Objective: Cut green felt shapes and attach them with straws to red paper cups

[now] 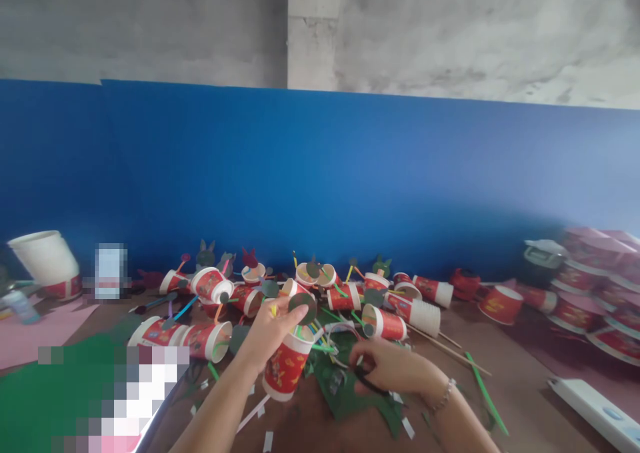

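Note:
My left hand is closed, its thumb pressed on a dark round paper disc. Right below the disc is a red printed paper cup with a white rim, slightly tilted, its upper left side behind my hand. Straw pieces show at the cup's mouth; whether the disc is joined to one is unclear. My right hand has its fingers curled round a dark curved thing, too blurred to name. It is over dark green paper scraps, to the right of the cup.
Several red paper cups with straws and paper shapes lie along the blue partition. Stacked cups, wooden sticks and a green straw lie right of centre. A white box and piled cups are far right.

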`<move>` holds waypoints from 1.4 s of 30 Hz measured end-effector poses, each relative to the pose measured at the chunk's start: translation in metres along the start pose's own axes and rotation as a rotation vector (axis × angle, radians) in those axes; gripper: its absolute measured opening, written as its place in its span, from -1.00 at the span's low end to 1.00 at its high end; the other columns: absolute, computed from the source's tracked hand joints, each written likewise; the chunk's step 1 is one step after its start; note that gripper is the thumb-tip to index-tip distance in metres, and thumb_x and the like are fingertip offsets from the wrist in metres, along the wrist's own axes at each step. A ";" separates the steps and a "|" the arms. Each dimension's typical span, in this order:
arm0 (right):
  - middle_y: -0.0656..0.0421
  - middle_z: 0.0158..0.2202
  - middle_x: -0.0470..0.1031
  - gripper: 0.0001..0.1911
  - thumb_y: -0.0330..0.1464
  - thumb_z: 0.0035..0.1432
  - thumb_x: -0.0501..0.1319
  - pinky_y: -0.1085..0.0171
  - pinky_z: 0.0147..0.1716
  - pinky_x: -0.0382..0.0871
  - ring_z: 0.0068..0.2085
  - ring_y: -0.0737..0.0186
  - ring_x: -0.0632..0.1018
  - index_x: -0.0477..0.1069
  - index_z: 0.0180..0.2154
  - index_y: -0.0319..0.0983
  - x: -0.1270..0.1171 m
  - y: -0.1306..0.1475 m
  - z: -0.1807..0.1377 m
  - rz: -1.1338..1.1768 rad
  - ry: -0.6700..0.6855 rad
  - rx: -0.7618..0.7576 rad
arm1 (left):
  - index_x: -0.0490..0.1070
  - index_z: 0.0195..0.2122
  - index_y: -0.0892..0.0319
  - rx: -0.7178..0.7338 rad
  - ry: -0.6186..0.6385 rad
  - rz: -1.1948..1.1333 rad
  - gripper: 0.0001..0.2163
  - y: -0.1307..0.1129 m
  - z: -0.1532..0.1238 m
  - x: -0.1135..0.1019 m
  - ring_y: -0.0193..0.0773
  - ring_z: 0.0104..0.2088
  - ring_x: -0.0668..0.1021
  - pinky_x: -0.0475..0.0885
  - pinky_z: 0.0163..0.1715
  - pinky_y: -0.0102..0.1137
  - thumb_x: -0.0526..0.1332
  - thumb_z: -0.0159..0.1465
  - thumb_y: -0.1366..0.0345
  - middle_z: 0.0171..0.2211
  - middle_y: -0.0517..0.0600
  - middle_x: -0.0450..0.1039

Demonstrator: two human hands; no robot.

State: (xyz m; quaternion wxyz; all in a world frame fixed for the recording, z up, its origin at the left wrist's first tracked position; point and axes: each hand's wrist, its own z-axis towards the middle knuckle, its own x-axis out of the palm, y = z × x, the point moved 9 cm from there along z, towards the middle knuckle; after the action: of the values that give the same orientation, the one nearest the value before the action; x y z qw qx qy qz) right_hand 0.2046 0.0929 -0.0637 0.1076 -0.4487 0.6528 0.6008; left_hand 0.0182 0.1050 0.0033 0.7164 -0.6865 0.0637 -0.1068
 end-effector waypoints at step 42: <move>0.29 -0.52 0.32 -0.58 -0.09 -0.09 0.33 0.44 -0.62 0.25 -0.59 0.46 0.32 0.31 -0.34 -0.27 0.006 0.065 -0.002 0.650 0.009 -0.327 | 0.54 -0.44 0.28 -0.106 0.133 -0.076 -0.78 0.010 -0.008 0.018 -0.24 -0.49 0.51 0.35 -0.44 -0.42 0.31 0.06 0.18 -0.54 0.02 0.53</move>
State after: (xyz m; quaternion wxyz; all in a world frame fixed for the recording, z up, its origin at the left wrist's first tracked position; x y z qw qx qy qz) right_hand 0.1552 0.0801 -0.0225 -0.1651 -0.2315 0.6570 0.6983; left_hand 0.0348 0.0930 -0.0056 0.6686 -0.7169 0.0906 -0.1755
